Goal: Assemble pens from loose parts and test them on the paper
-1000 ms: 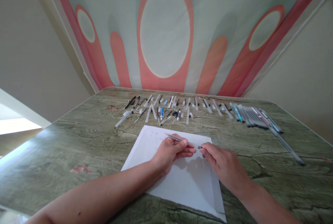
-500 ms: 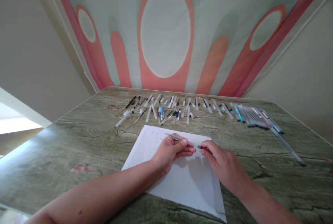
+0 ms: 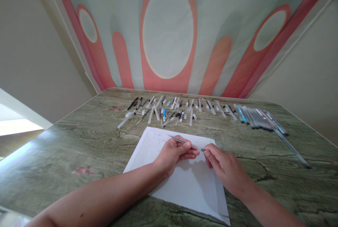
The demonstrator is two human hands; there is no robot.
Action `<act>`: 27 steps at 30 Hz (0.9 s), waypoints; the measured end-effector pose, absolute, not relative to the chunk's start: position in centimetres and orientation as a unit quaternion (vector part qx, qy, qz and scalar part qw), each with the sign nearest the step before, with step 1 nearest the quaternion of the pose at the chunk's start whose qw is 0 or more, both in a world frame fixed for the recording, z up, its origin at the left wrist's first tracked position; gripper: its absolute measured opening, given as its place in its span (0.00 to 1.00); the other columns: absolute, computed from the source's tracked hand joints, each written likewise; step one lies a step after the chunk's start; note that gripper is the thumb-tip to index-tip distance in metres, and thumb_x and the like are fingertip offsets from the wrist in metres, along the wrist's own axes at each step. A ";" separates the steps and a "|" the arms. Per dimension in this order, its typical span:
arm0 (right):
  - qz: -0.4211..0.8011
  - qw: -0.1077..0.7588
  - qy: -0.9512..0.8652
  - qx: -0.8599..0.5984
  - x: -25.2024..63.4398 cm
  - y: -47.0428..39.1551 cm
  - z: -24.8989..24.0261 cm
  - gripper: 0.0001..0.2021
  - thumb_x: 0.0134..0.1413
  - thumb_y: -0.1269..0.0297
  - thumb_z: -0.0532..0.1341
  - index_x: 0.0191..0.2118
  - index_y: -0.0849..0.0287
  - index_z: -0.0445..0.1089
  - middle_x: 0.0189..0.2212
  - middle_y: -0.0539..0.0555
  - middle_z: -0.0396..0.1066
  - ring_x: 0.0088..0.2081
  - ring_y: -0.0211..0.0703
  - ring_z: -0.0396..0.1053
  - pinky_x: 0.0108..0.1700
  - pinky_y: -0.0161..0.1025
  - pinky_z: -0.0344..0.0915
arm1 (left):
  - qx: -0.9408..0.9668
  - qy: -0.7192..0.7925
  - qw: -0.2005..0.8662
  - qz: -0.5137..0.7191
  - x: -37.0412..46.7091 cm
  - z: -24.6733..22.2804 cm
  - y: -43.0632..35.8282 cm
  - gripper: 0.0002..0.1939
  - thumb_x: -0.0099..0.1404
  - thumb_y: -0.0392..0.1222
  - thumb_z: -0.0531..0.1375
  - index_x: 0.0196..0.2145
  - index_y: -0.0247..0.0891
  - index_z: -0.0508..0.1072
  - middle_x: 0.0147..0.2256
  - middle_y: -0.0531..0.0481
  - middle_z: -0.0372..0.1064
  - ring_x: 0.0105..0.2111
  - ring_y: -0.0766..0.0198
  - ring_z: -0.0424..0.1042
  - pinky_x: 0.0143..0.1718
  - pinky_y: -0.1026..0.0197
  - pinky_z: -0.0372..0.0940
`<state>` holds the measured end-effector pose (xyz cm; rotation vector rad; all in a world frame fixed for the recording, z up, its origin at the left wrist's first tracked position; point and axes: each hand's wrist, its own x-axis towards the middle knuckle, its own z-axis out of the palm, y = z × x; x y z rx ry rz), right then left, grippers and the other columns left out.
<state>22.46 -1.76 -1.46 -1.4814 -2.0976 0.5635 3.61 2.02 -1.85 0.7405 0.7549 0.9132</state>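
Over the white paper (image 3: 182, 188), my left hand (image 3: 175, 153) is closed on a slim translucent pen (image 3: 195, 146), its thumb on top and fingers beneath. The pen's pointed tip faces the upper left. At the pen's dark right end, the thumb and index finger of my right hand (image 3: 224, 165) pinch it, covering the very end. Small faint writing marks the paper's upper left.
Loose pen parts, such as clear barrels, refills and caps, lie in rows across the back of the table (image 3: 52, 163). A blue pen part (image 3: 164, 114) is among them. Several assembled pens (image 3: 257, 118) cluster at the right, with one pen (image 3: 293, 149) pointing toward me.
My right hand's fingers have shifted slightly at the pen's dark end, now covering more of it. My left hand and the pen have hardly moved.
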 end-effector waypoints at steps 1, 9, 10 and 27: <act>0.269 0.262 -0.752 -0.542 22.3 -1.8 -1.3 0.16 0.66 0.56 0.43 0.30 0.55 0.60 0.20 0.47 0.66 0.23 0.38 0.66 0.29 0.34 0.60 | 0.344 0.348 0.764 0.421 3.6 -1.8 2.0 0.15 0.54 0.42 0.67 0.33 0.32 0.66 0.31 0.40 0.75 0.32 0.60 0.76 0.35 0.62 0.70; 0.259 0.279 -0.748 -0.543 22.2 -1.9 -1.4 0.14 0.65 0.56 0.44 0.34 0.55 0.61 0.23 0.48 0.69 0.25 0.39 0.69 0.29 0.35 0.62 | 0.347 0.338 0.769 0.418 3.4 -1.7 2.3 0.12 0.57 0.43 0.64 0.33 0.29 0.70 0.34 0.39 0.75 0.33 0.59 0.76 0.36 0.62 0.70; 0.194 0.272 -0.767 -0.547 22.4 -1.9 -1.5 0.13 0.65 0.57 0.45 0.37 0.55 0.62 0.25 0.49 0.70 0.26 0.40 0.69 0.30 0.35 0.61 | 0.346 0.338 0.771 0.415 3.4 -1.8 2.3 0.12 0.58 0.43 0.64 0.33 0.28 0.70 0.34 0.39 0.75 0.34 0.60 0.76 0.36 0.62 0.70; 0.300 0.268 -0.732 -0.549 21.9 -2.0 -0.9 0.15 0.66 0.56 0.44 0.32 0.55 0.59 0.20 0.46 0.62 0.24 0.38 0.63 0.29 0.36 0.58 | 0.351 0.333 0.764 0.426 3.6 -1.8 1.9 0.12 0.56 0.40 0.65 0.32 0.30 0.67 0.31 0.41 0.75 0.30 0.60 0.76 0.34 0.61 0.70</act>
